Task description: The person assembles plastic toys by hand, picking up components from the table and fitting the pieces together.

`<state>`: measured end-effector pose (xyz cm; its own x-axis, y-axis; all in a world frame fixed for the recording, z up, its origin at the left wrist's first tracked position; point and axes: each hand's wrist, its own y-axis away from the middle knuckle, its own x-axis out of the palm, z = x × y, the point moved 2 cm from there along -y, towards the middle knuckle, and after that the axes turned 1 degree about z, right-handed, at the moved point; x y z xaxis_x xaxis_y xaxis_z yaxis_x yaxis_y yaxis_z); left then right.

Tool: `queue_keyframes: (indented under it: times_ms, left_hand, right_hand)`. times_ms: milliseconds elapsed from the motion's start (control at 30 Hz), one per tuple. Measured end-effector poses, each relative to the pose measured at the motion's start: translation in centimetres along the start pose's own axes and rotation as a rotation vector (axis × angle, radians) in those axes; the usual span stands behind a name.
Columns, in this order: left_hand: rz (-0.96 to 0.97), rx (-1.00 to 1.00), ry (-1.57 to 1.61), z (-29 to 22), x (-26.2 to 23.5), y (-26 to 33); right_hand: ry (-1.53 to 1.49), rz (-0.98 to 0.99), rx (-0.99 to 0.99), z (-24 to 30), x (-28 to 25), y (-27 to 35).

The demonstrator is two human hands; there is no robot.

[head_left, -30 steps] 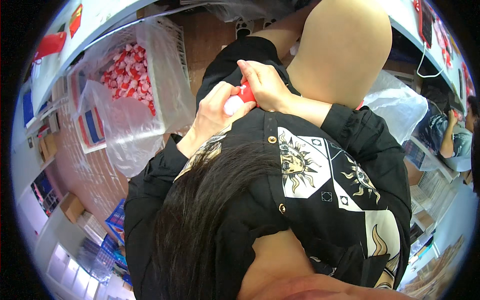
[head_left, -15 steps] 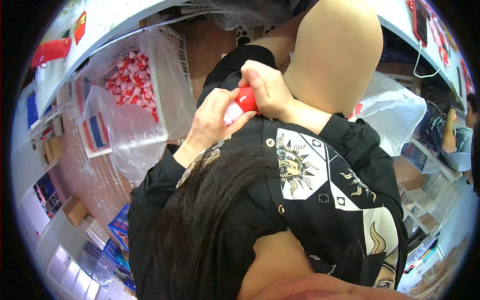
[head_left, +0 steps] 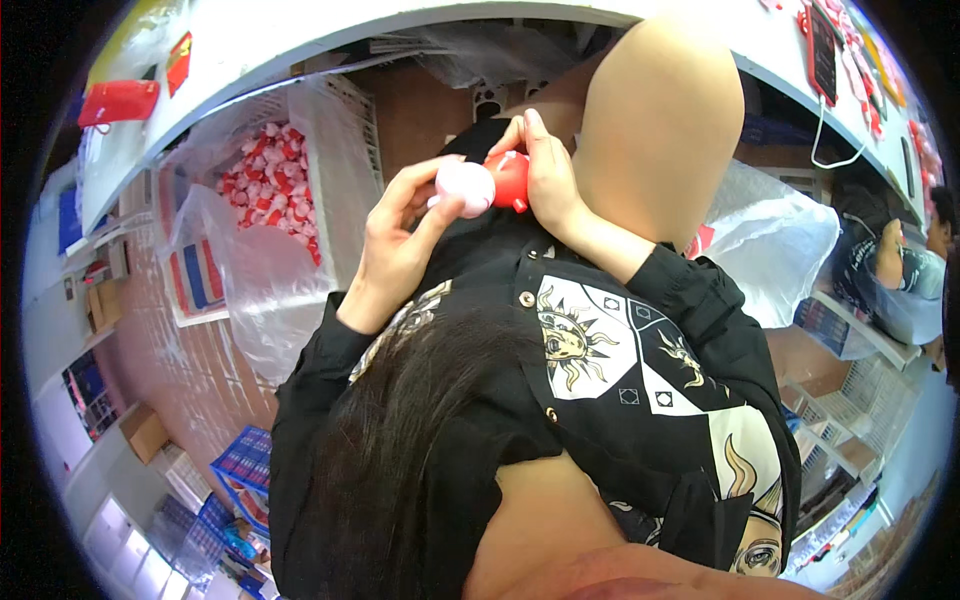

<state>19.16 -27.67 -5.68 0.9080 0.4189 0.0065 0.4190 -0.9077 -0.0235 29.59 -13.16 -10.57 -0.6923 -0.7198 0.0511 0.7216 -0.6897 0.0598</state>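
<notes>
Above my lap I hold a small toy figure (head_left: pixel 464 188) with a round pale-pink head and a red body. My left hand (head_left: pixel 393 232) grips the pink head between thumb and fingers. My right hand (head_left: pixel 552 178) closes round the red body (head_left: pixel 511 182) from the other side. The two parts touch each other; whether they are fully joined I cannot tell. Several similar red and pink pieces (head_left: pixel 268 185) lie heaped in a clear plastic bag (head_left: pixel 270 270) inside a white crate (head_left: pixel 345 240) on my left.
A white table (head_left: pixel 330 30) curves across the far side, bearing a red pouch (head_left: pixel 120 102) and a phone (head_left: pixel 822 55) with a white cable. A clear plastic bag (head_left: pixel 780 240) sits right of my knee. Another person (head_left: pixel 910 262) is at the far right, near white racks (head_left: pixel 870 400).
My hands have opened up around the toy, and its pink head now shows above my left fingers. The toy has turned and risen slightly in view.
</notes>
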Motion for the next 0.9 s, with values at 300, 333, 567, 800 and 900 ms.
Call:
queue_keyframes:
  times_ms: [300,333,567,800,900]
  left_hand:
    - [0.051,-0.302,0.187,2.0,-1.9,-4.8]
    - [0.068,-0.283,0.169,1.9,-2.2,-5.0]
    - [0.149,-0.286,0.110,1.0,-3.0,-6.5]
    - [0.060,-0.228,0.384,1.3,-1.2,-6.5]
    - [0.046,-0.227,0.461,1.7,-0.4,-5.8]
  right_hand:
    - [-0.247,0.218,0.461,-1.0,0.6,0.9]
    - [-0.313,0.282,0.432,0.1,0.8,1.2]
    - [-0.271,0.477,0.330,2.8,0.3,1.6]
    - [-0.488,0.353,0.214,2.5,-0.1,1.4]
    - [-0.517,0.323,0.200,2.5,-0.5,1.1]
